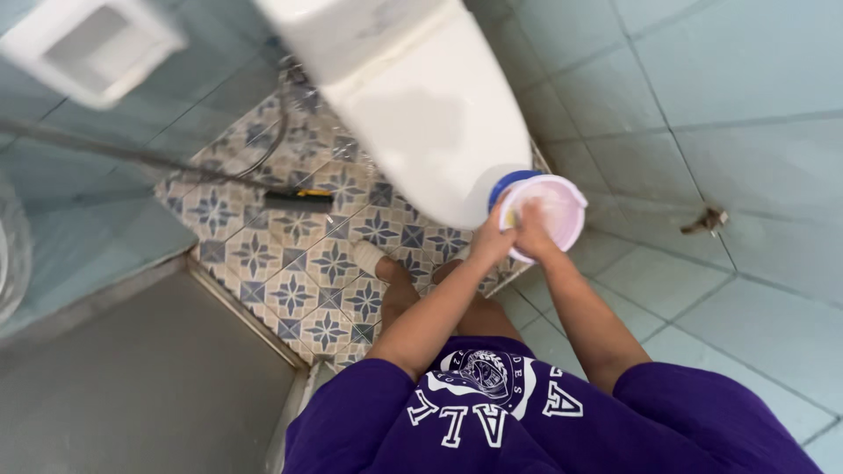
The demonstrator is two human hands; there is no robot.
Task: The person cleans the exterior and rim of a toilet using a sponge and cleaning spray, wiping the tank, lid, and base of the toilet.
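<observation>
The head camera looks straight down at a person in a purple shirt standing in a small bathroom. Both arms reach up toward the middle of the frame. The left hand holds the near rim of a small pink tub, with its fingers curled on the edge. The right hand is at the tub too, and its fingers are bent in over the rim and seem to press on something pale inside; it is too blurry to tell what that is. The pink tub is a little right of the middle of the frame, held up in the air. A blue round thing peeks out just behind the tub, touching its left side. A big white toilet fills the top middle of the frame, just beside the tub. Below it is a floor with blue flower tiles, and the person's bare feet stand there. A long brush with a black and yellow head lies on the tiles at the left. A white box sits blurry in the upper left. Pale blue wall tiles fill the right side, with a small metal tap on them.
</observation>
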